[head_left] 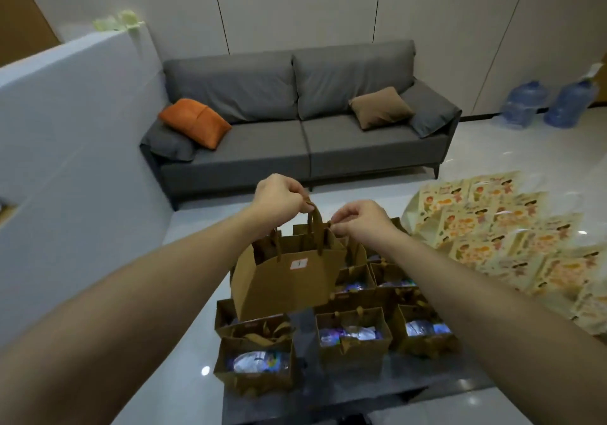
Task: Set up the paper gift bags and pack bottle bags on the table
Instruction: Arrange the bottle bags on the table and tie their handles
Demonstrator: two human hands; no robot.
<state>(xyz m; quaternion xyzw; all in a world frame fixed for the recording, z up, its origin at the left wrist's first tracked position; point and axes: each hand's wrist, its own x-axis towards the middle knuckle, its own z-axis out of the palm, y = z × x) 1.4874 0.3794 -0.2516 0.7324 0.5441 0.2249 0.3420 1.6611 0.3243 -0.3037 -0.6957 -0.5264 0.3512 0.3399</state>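
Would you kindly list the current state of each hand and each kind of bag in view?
Left hand: pinches a handle of the held paper bag.
Right hand: pinches the bag's other handle.
Held paper bag: lifted above the table, mouth spread, small label on its side.
Standing paper bags: upright on the table, open, several with shiny packets inside.
Printed bags: lying flat, overlapping in rows at the right.

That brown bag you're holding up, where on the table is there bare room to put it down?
One bare patch shows on the dark table: the gap between the front-left packed bag and the front-middle packed bag, under the raised brown bag. Farther back and right the bags stand crowded; printed flat bags cover the right.
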